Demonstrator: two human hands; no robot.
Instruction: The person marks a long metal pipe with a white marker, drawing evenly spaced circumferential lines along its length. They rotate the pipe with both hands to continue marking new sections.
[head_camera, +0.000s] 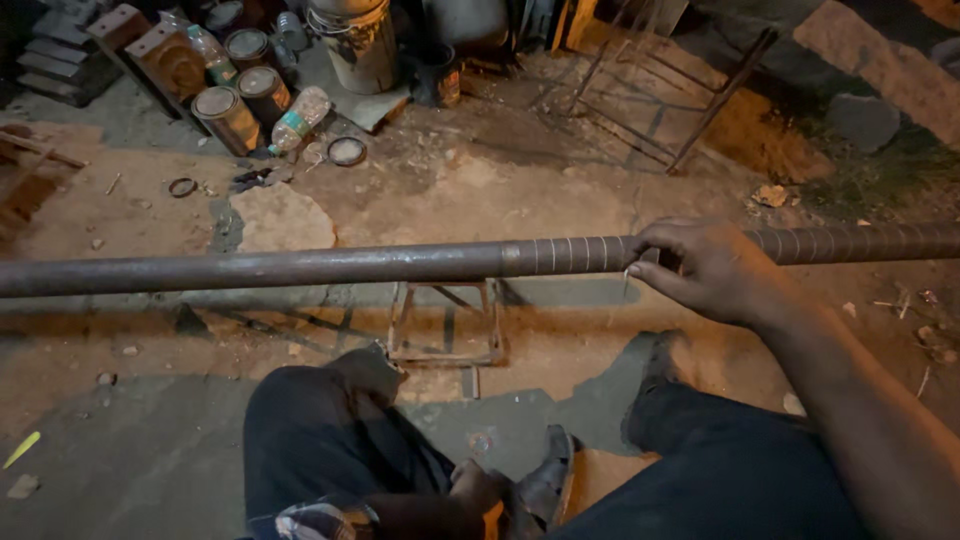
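At far left we see tins (228, 117) and a plastic bottle (298, 118) on the dirt floor (480, 190). A long steel pipe (300, 266) runs level across us, resting on a small metal stand (445, 322). Low in the middle, our left hand (478, 490) sits by our shoe; whether its grip is closed we cannot tell. Our right hand (700, 270) is clenched around the pipe's ringed stretch

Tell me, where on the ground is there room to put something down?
Bare dirt lies between the long grey metal pipe and the pale flat stone, and right of that stone up to the thin metal rod frame. It is crowded at the rusty round tins and plastic bottles, and under the pipe by the small metal stand.
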